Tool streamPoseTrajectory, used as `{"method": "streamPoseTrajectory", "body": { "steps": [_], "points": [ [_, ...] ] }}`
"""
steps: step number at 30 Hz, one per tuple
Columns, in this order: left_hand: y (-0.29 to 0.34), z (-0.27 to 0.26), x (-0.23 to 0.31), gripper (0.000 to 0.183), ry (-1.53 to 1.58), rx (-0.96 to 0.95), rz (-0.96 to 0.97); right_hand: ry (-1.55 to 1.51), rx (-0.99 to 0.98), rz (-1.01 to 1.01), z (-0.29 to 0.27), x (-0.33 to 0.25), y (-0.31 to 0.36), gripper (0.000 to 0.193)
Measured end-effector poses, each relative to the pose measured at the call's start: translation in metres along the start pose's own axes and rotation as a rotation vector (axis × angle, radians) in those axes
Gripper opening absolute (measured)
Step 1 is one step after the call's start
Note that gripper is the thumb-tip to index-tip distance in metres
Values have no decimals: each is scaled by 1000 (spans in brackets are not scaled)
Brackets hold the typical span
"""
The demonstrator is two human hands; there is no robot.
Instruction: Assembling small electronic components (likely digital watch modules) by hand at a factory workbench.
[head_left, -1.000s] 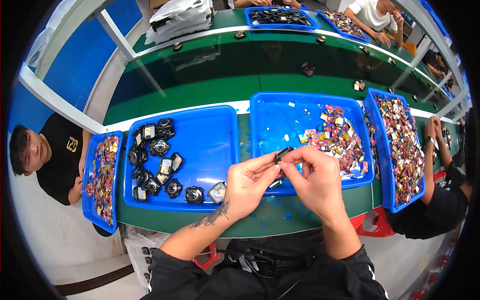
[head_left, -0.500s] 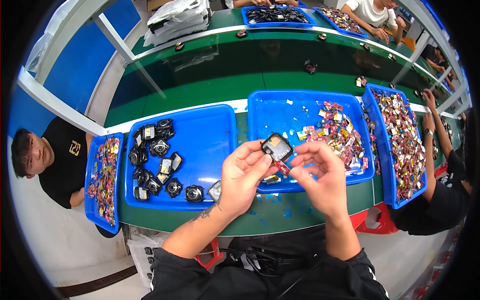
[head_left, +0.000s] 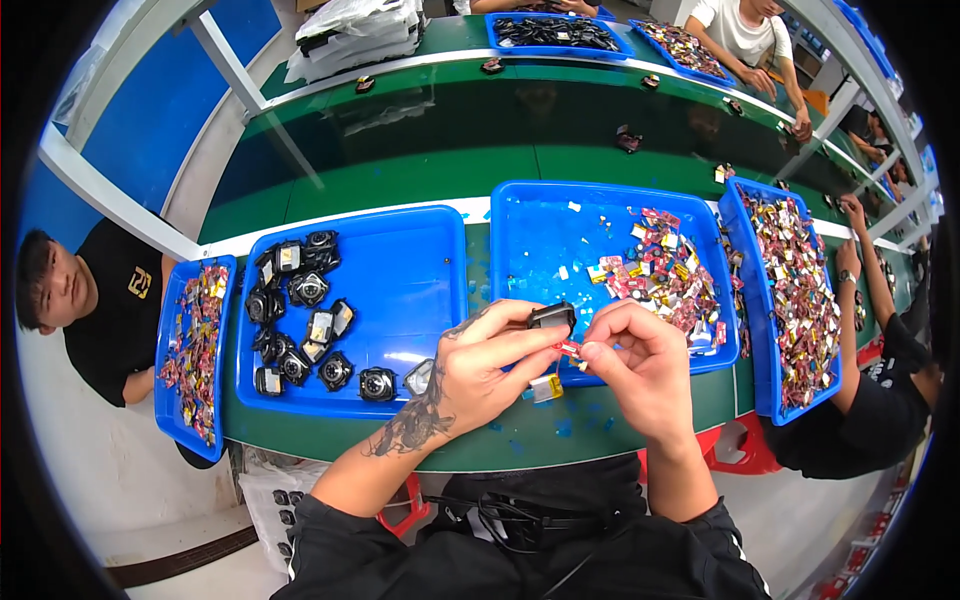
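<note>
Over the front edge of the middle blue tray [head_left: 500, 300], my left hand [head_left: 478, 362] is closed round a black watch case [head_left: 552, 318], which is tipped on its edge. My right hand [head_left: 645, 365] pinches a small red circuit board [head_left: 568, 348] right beside the case. Just below the left fingers shows a yellow and silver piece [head_left: 545, 388], like a small battery; whether it is joined to the board I cannot tell. Several black watch cases [head_left: 335, 371] lie in the left blue tray [head_left: 455, 280]. Loose red boards and yellow pieces [head_left: 665, 270] are heaped in the middle tray's right half.
Narrow trays of small parts flank the big ones, one at far left [head_left: 212, 385] and one at right [head_left: 765, 330]. Beyond runs a green conveyor [head_left: 450, 150] carrying scattered parts. White frame posts [head_left: 225, 65] rise at both sides. Other people sit left, right and across.
My left hand has turned over, tipping the watch case from face-up onto its edge. My right fingers have closed on the red board. The yellow and silver piece now shows below my left fingers.
</note>
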State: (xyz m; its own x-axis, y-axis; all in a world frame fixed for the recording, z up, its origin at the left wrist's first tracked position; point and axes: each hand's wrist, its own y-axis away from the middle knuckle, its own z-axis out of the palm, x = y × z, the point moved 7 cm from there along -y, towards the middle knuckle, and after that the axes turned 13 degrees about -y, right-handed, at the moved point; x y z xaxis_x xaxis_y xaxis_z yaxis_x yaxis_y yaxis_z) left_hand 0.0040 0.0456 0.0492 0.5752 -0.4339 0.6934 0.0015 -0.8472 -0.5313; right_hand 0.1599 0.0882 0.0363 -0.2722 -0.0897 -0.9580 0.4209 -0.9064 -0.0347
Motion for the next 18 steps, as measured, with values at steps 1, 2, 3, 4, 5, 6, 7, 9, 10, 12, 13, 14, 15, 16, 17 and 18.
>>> {"method": "streamPoseTrajectory", "body": {
  "steps": [1, 2, 3, 4, 5, 6, 7, 9, 10, 12, 13, 14, 15, 16, 17, 18],
  "points": [
    [1, 3, -2, 27, 9, -50, -23, 38, -5, -23, -1, -2, 1, 8],
    [2, 6, -3, 26, 19, -101, -45, 77, -9, -46, -2, -3, 1, 8],
    [1, 4, -3, 26, 22, -100, -47, 80, -8, -44, -3, -3, 1, 8],
    [2, 6, -6, 25, 61, -151, -110, 36, -30, -11, -3, -1, 0, 8],
    [3, 9, -9, 24, 100, -201, -174, -9, -52, 21, -3, 2, 1, 8],
    [3, 10, -8, 24, 105, -202, -177, -6, -49, 26, -6, 5, 2, 8],
    [5, 14, -16, 22, 208, -239, -299, -11, -54, 26, -9, 9, 1, 10],
    [12, 25, -29, 17, 472, -256, -498, -18, -59, 29, -6, 11, 2, 14],
    [13, 27, -31, 17, 473, -255, -501, -27, 9, -12, -1, 4, 4, 18],
    [17, 35, -33, 18, 546, -332, -534, -36, 76, -51, 1, 2, 5, 23],
    [19, 37, -33, 20, 569, -309, -540, 129, 92, -158, 1, 0, 5, 26],
    [20, 39, -31, 20, 567, -308, -543, 294, 106, -266, 2, -4, 6, 30],
    [19, 38, -29, 22, 667, -233, -543, 291, 105, -264, 3, -1, 6, 30],
    [18, 36, -29, 23, 766, -155, -540, 291, 141, -269, 1, 0, 6, 31],
    [18, 36, -30, 23, 765, -154, -541, 292, 177, -274, 0, 1, 6, 31],
    [18, 36, -33, 24, 764, -155, -556, 293, 213, -278, -2, 2, 6, 32]
  ]
}}
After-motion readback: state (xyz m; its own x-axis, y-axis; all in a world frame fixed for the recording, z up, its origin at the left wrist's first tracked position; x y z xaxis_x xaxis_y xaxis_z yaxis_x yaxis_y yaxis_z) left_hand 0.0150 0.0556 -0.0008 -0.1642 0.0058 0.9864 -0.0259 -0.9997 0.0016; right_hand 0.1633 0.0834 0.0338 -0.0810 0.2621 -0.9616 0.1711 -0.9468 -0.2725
